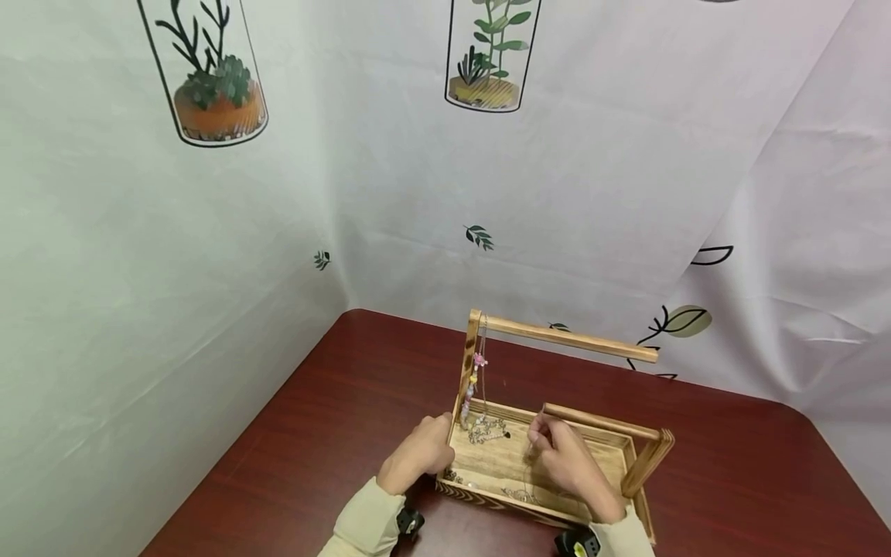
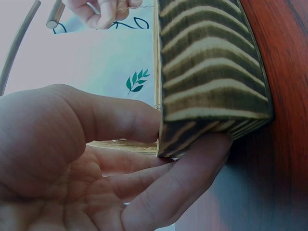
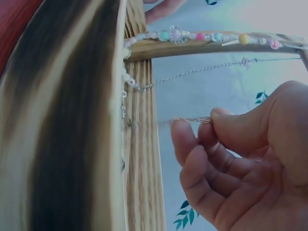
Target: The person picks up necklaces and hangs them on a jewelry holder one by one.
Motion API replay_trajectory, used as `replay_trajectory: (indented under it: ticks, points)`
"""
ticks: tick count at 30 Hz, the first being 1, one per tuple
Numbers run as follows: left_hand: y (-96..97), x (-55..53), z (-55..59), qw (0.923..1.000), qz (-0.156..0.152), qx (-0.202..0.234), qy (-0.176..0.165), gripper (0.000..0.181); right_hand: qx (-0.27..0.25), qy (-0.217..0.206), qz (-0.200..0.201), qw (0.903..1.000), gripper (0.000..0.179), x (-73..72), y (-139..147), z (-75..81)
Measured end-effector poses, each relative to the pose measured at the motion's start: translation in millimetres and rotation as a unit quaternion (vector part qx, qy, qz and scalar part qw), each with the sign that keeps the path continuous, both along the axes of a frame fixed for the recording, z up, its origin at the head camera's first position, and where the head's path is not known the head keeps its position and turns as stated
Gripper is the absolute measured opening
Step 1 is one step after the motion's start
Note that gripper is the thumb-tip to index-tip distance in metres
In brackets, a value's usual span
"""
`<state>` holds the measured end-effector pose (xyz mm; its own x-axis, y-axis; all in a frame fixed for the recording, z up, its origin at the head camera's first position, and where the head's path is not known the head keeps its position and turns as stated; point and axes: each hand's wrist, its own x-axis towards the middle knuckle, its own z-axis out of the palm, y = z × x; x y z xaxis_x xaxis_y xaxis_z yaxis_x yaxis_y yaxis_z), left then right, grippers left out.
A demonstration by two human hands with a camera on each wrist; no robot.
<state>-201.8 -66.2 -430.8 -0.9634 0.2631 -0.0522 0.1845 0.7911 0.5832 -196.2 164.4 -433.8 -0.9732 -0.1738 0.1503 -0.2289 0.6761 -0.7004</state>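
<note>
Counted two hands (image 1: pixel 418 445) (image 1: pixel 567 456), two sleeves (image 1: pixel 365 514) (image 1: pixel 623 536), two black wrist units (image 1: pixel 411 522) (image 1: pixel 578 543), one wooden tray (image 1: pixel 494 462), two horizontal bars (image 1: pixel 567 337) (image 1: pixel 605 421), one table (image 1: pixel 334 402), one beaded strand (image 3: pixel 199 36); chains (image 1: pixel 490 430) were too tangled to count.

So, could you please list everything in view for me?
Wooden jewellery stand: 1, tan with dark grain, on the table
Beaded strand: 1, multicoloured, hanging at the stand's left
Hanging chain: 1, silver-toned, beside the beaded strand
Loose jewellery: count unclear, mostly silver-toned, inside the stand
Fine chain: at least 1, metallic, over the stand
Table: 1, dark red, foreground
Backdrop cloth: at least 1, whitish, plant-printed, behind the table
Wrist cameras: 2, black, beside the sleeves
Sleeves: 2, cream, bottom
Left hand: 1, bare, gripping the stand
Right hand: 1, bare, pinching the fine chain
</note>
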Motion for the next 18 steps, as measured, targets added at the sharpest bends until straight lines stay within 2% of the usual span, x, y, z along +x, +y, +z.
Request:
replay_trajectory:
  ticks: [8, 13, 18]
  points:
    - [0.5, 1.2, -2.8, 1.0, 0.005, -0.005, -0.001, 0.038, -0.044, 0.025, 0.036, 0.9981, 0.013, 3.6, -8.5, -0.8]
    - [1.0, 2.4, -2.3, 0.9999, 0.012, -0.006, 0.0, 0.038, -0.039, 0.032, 0.064, 0.9967, 0.014, 4.0, -13.6, -1.6]
    - [2.8, 2.2, -2.4, 0.9998, 0.012, -0.001, -0.016, 0.05, -0.029, 0.044, 0.072, 0.996, 0.014, 5.7, -17.1, 3.1]
